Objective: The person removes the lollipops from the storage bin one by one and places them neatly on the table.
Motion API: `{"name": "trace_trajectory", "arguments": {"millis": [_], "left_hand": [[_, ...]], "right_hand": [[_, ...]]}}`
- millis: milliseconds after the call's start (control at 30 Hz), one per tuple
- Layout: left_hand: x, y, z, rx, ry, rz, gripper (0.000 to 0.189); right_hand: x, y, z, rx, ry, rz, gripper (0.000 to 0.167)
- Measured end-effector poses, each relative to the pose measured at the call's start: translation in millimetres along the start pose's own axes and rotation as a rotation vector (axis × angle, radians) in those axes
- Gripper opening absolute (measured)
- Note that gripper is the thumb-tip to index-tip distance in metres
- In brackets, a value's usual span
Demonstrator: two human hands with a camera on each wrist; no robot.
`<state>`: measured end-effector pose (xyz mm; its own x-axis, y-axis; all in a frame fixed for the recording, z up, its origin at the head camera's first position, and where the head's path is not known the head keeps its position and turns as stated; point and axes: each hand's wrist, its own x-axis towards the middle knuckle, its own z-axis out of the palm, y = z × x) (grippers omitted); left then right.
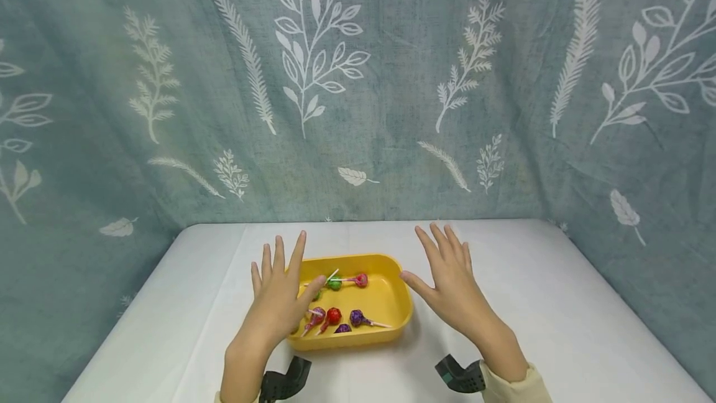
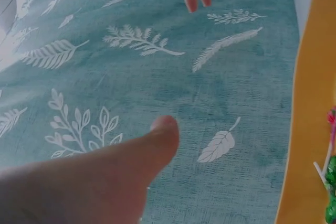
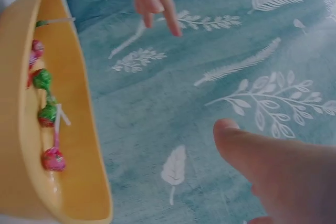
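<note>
Yellow tray point(image 1: 388, 294), head view: set on the white table point(image 1: 559, 328) between the two hands, its long axis running from nine to three o'clock. Left hand point(image 1: 275, 305) lies at nine o'clock, right hand point(image 1: 452, 288) at three. Fingers of both are straight and spread wide, holding nothing. The left is the nearer: its thumb overlaps the tray's left end, whereas the right thumb only reaches the right rim (contact cannot be confirmed for either). From the left thumb tip, a green lollipop point(image 1: 334, 283) is found at three o'clock, just beside, with a pink lollipop point(image 1: 362, 280) beyond it; a red lollipop point(image 1: 334, 315) sits between five and six, and a purple lollipop point(image 1: 356, 317) between four and five, its stick pointing towards the right hand's side.

Left wrist view: thumb extended, with nothing against it; tray at three o'clock, lollipops at the frame's edge. Remaining left fingers not seen.

Right wrist view: thumb at four o'clock, clear of any object; tray at nine, lollipops inside. Other fingertips hang near twelve (evidently the left hand's).
</note>
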<state>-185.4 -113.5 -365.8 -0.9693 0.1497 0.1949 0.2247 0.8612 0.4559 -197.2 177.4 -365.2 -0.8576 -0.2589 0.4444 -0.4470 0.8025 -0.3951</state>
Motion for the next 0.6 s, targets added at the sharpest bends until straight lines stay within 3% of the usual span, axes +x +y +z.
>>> {"name": "trace_trajectory", "arguments": {"millis": [167, 333, 500, 600], "left_hand": [[0.6, -9.4, 2.4, -0.015, 0.004, 0.018, 0.078], [2.3, -31.8, 12.3, -0.063, 0.034, -0.012, 0.076], [7.9, -57.4, 24.7, -0.188, 0.026, -0.128, 0.073], [9.4, -70.8, 33.0, -0.367, 0.022, -0.236, 0.069]], "right_hand": [[3.8, 3, 5, 0.026, -0.057, -0.029, 0.077], [7.1, 7, 14, 0.064, -0.134, -0.067, 0.075], [12.2, 5, 22, 0.103, -0.209, -0.124, 0.071], [17.3, 1, 27, 0.133, -0.281, -0.15, 0.069]]}}
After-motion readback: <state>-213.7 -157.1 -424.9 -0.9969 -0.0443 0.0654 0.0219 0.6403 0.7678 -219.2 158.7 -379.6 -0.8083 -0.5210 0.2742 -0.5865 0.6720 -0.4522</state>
